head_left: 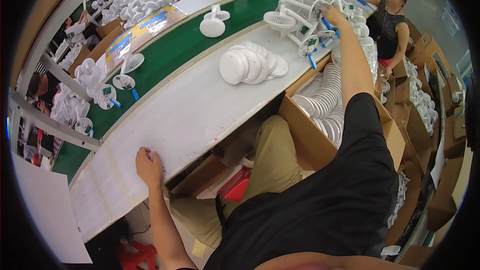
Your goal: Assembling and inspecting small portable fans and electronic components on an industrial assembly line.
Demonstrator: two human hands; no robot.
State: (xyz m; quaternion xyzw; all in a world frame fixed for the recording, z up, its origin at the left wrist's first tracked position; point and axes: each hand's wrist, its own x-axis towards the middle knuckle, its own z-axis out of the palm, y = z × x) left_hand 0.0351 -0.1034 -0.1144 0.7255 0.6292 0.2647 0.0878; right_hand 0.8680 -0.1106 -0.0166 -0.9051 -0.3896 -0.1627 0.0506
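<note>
My left hand [149, 166] rests on the near edge of the white worktable [175, 115], fingers loosely bent, thumb apart, nothing in it. Stretched far to the right, my right hand [334, 16] is at a heap of white desk fans [281, 20], its fingers bent onto one of them. Which part it grips is partly hidden. Some fans there have round bases with green circuit boards and blue cylinders [312, 61] hanging out. Between my hands, a pile of round white base covers [245, 65] lies on the table.
A cardboard box [305, 132] of stacked white round parts stands right of my knee. Beyond the table runs a green conveyor belt [172, 45] carrying a fan [213, 26] and others at left. A co-worker [390, 25] reaches toward the heap. Red stool [137, 255] below.
</note>
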